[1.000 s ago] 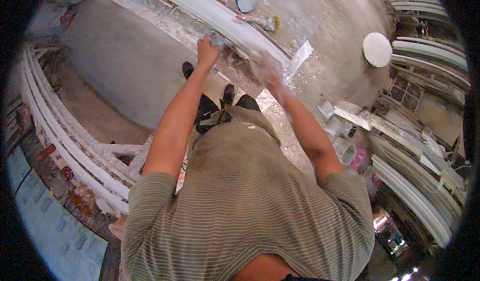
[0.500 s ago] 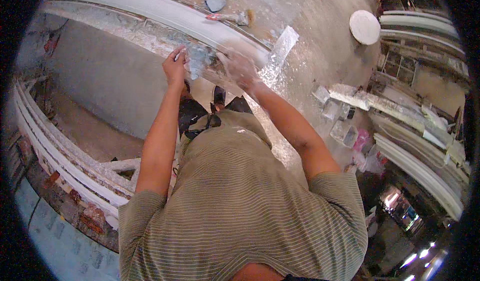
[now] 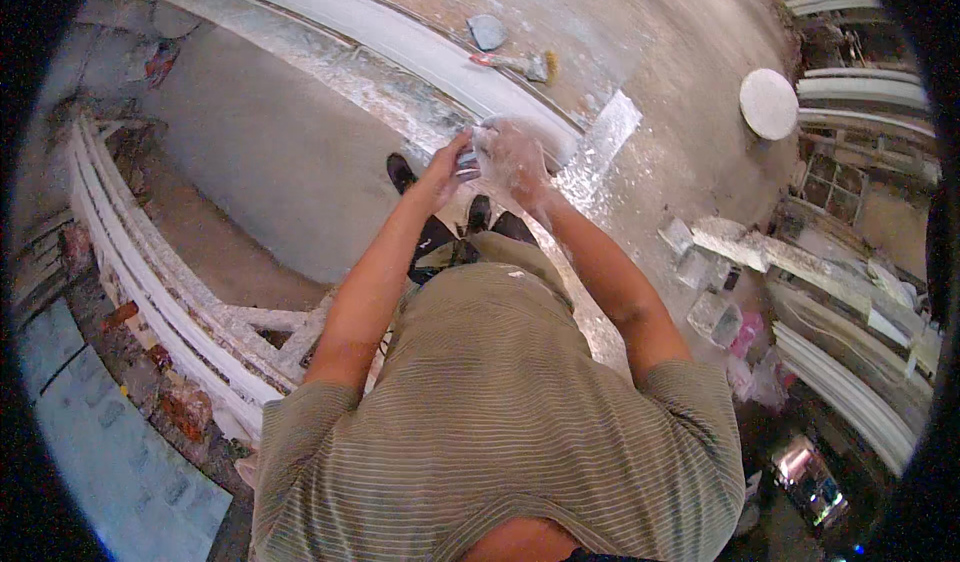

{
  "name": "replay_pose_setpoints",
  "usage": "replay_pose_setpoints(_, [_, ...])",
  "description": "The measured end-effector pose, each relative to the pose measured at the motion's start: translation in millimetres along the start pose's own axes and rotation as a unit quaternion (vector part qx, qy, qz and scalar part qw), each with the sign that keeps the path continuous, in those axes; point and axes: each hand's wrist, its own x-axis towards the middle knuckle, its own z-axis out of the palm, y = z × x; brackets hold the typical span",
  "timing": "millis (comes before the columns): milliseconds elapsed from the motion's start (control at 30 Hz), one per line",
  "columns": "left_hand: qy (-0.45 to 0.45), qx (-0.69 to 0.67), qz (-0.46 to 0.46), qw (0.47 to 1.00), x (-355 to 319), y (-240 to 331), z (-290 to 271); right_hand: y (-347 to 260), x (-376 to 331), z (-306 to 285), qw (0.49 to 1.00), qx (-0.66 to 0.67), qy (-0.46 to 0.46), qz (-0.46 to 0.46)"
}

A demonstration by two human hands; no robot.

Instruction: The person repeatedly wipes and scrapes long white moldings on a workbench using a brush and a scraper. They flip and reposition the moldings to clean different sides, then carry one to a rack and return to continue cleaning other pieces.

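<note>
Both hands meet over the near edge of a long white moulding (image 3: 400, 37) on the bench. My left hand (image 3: 445, 172) is closed, its fingers bent toward the other hand; a pale grey-blue patch shows at its fingertips, too unclear to name. White powder or plaster coats my right hand (image 3: 515, 160), which is smeared by motion, so its fingers cannot be read. Beyond the hands, a brush (image 3: 520, 64) with a red-tipped handle and tan bristles lies on the bench. A rounded grey-blue piece (image 3: 487, 32) rests just past it.
A shiny white-smeared strip (image 3: 610, 137) lies right of the moulding's end. Farther right are a round white disc (image 3: 769, 104), stacked white mouldings (image 3: 850, 387) and a pink plastic bag (image 3: 747, 332). Long white strips (image 3: 150, 282) run along the left, beside a pale blue board (image 3: 110, 442).
My left hand has moved right and come up against the right hand. The whole view has shifted, so the bench things appear farther right and lower.
</note>
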Motion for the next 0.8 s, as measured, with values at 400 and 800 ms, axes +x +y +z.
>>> replay_pose_setpoints(400, [-0.131, 0.186, -0.014, 0.974, -1, -8, 81, 143, 103, 22, 1.0, -0.012, -0.019, 0.007])
replay_pose_setpoints(800, [-0.003, -0.028, 0.029, 0.999, -71, 78, -79, 137, 143, 27, 0.974, -0.032, 0.206, -0.086])
